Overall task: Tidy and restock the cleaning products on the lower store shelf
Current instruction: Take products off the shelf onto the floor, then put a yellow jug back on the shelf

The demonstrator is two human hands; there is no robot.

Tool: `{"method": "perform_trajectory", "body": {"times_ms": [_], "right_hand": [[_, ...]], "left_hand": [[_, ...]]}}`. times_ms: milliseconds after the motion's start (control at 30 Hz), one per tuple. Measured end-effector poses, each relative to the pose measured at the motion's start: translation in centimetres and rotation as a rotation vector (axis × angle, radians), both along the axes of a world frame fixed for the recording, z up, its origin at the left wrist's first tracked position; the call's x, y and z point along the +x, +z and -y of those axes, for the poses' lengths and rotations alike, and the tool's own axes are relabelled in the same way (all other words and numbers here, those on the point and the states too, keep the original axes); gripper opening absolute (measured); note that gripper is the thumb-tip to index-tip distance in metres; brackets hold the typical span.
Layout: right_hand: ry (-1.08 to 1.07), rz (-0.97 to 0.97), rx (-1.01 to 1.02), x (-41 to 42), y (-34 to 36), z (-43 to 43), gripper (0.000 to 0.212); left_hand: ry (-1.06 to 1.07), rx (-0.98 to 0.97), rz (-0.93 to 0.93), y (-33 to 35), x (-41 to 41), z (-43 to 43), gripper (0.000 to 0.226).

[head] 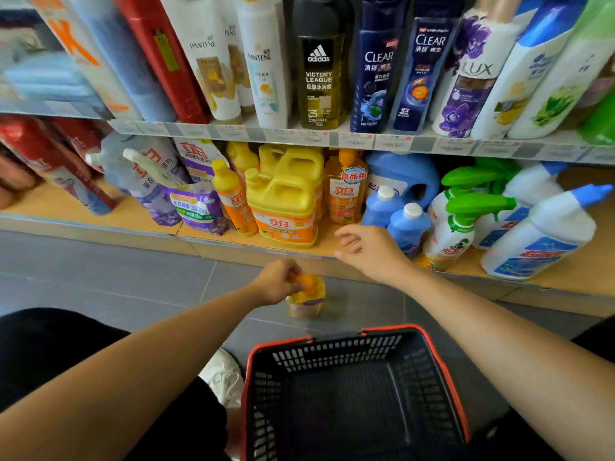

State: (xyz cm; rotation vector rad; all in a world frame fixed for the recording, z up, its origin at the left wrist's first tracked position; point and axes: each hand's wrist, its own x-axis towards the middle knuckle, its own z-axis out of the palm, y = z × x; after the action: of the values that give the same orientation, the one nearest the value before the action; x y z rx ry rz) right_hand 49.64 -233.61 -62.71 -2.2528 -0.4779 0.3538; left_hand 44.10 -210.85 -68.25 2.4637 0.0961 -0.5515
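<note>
Head view, looking steeply down: the orange bottle (pixel 306 302) stands upright on the grey floor (pixel 133 274), just in front of the lower shelf (pixel 562 281) and just beyond the far rim of the red-and-black basket (pixel 349 347). Its long axis is vertical, with the top pointing up at the camera, so it is seen almost end-on and much foreshortened. The left hand (pixel 278 282) grips it at the top, with the fingers curled over the cap. The cap is largely hidden under them, and the blurred label cannot be read. The right hand (pixel 369 249) reaches over the shelf's front edge, fingers loosely bent and holding nothing. It is between the yellow jug (pixel 286 207) and the small blue bottles (pixel 407 224), partly covering the nearer one. Whether it touches that bottle cannot be told.
</note>
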Motion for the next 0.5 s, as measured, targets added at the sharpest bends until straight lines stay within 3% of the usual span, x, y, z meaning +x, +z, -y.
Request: {"method": "perform_trajectory", "body": {"times_ms": [167, 233, 333, 433, 500], "right_hand": [[0.029, 0.173, 0.044, 1.9, 0.3, -3.7, 0.056], [0.046, 0.283, 0.019, 3.1, 0.6, -5.9, 0.068], [-0.007, 0.416, -0.053, 5.1, 0.8, -9.0, 0.081], [-0.015, 0.433, -0.085, 7.0, 0.6, -11.3, 0.072], [-0.004, 0.446, -0.114, 8.2, 0.3, -12.2, 0.059]], "left_hand": [[-0.077, 0.144, 0.051, 1.0, 0.3, -4.1, 0.030], [0.043, 0.110, 0.198, 2.1, 0.7, -5.4, 0.022], [0.259, 0.079, 0.560, 3.6, 2.0, -6.8, 0.013], [0.441, 0.055, 0.773, 4.9, 4.4, -8.3, 0.022], [0.431, -0.019, 0.785, 5.6, 6.2, -9.2, 0.037]]}}
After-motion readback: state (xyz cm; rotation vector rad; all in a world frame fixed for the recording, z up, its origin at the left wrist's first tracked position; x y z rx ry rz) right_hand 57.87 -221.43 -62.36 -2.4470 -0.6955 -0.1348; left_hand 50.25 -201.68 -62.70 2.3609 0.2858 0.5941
